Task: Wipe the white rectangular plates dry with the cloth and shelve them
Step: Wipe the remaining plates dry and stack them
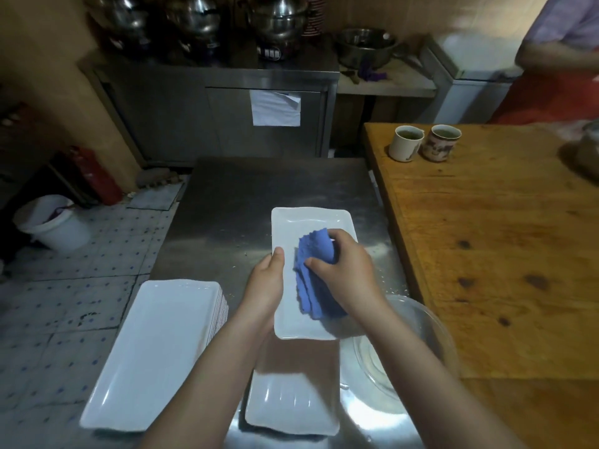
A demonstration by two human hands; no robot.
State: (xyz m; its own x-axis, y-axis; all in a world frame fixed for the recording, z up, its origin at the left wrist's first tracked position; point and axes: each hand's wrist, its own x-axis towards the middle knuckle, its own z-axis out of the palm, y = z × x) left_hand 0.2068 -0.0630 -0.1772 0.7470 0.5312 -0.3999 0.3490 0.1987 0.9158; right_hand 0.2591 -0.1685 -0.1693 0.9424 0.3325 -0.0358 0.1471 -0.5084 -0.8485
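The left hand grips the plate by its left edge over the table, fingers hidden beneath. The right hand clutches the cloth, pressing it on the plate and hiding its near right corner.

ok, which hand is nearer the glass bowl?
Right. Right hand grips the blue cloth beside the glass bowl; left hand holds the white rectangular plate's left edge, farther off.

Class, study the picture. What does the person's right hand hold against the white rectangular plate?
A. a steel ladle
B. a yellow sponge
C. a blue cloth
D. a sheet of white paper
C: the right hand grips a blue cloth on the white rectangular plate, while the left hand holds that plate's left edge.
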